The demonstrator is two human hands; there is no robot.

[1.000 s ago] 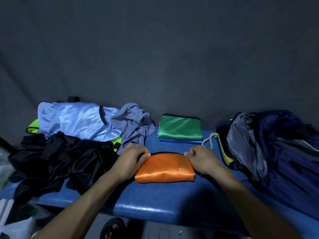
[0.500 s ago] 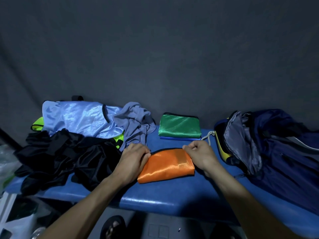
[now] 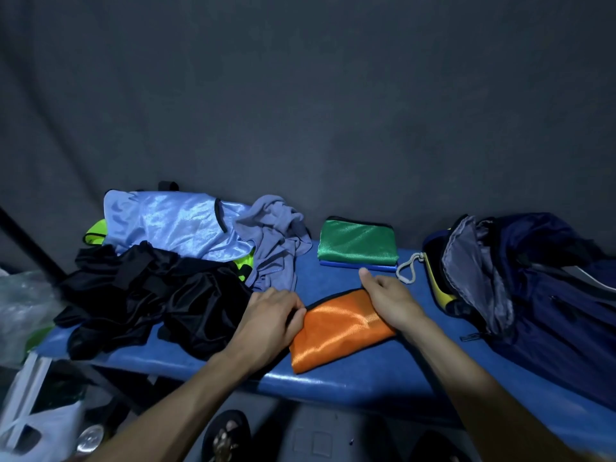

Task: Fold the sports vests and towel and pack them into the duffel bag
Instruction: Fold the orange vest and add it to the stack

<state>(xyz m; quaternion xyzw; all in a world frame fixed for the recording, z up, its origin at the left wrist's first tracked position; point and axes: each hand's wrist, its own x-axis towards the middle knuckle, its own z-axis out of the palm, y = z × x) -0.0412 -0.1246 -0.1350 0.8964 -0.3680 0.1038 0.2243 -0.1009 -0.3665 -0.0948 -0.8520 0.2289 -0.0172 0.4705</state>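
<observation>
Just left of the duffel bag (image 3: 533, 281), both hands — left hand (image 3: 266, 318), right hand (image 3: 390, 300) — pinch the folded orange vest (image 3: 336, 331) on the desk (image 3: 350, 385).

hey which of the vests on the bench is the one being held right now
The orange vest, folded, at the front edge between both hands. The folded green vest lies untouched behind it; the light blue vest lies unfolded at the left.

Dim light; grey backdrop (image 3: 300, 111); blue padded bench (image 3: 350, 385).
</observation>
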